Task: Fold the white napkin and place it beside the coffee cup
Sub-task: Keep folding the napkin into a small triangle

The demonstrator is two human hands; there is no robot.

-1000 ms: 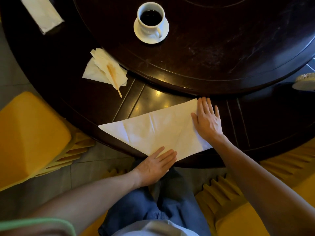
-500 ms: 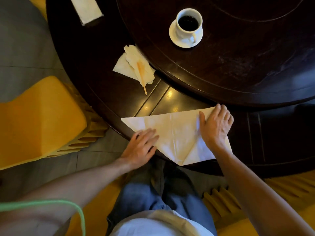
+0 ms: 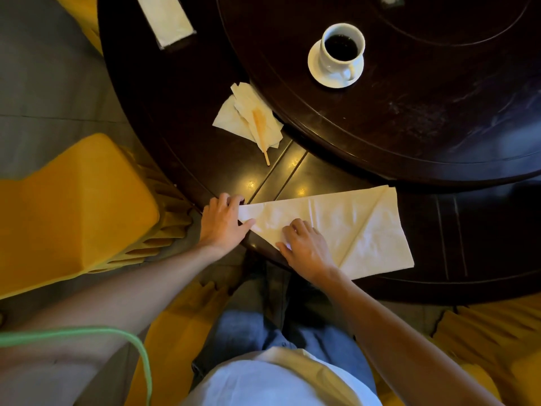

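The white napkin (image 3: pixel 345 227) lies folded into a long triangle on the dark table's near rim, its point toward the left. My left hand (image 3: pixel 224 222) pinches that left tip, thumb on top and fingers curled over the far edge. My right hand (image 3: pixel 304 244) sits on the napkin's lower left edge with bent fingers, thumb at the edge, gripping it. The white coffee cup (image 3: pixel 342 51), filled with dark coffee, stands on its saucer (image 3: pixel 317 74) on the raised round centre of the table, far from the napkin.
A crumpled used napkin with a wooden stick (image 3: pixel 251 118) lies between cup and napkin. A white folded cloth (image 3: pixel 167 17) sits at the far left of the table. Yellow-covered chairs (image 3: pixel 79 206) stand left and right. The table edge (image 3: pixel 263 256) runs under my hands.
The view has shifted. My left hand slid from the napkin's lower edge to its left tip. My right hand left the right corner and moved to the lower left edge.
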